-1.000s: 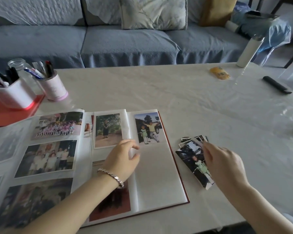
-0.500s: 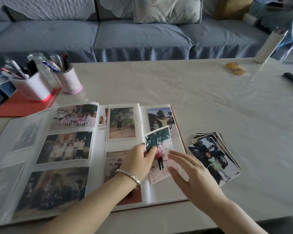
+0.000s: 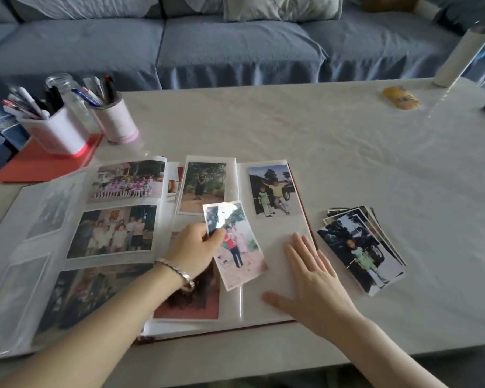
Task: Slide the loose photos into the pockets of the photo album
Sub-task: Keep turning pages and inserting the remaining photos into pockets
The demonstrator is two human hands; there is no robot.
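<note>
Photo (image 3: 237,247), tilted, is pinched at its upper left edge by the left hand (image 3: 196,247) over the open album (image 3: 300,228). Right hand (image 3: 314,281) lies flat, fingers straight, on the right page. Just beside the album, a stack (image 3: 361,247) rests on the tabletop (image 3: 319,135).

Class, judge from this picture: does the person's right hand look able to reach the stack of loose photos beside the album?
Probably yes. The right hand lies open on the album page, and the stack of loose photos sits just beside it, with nothing between.
</note>
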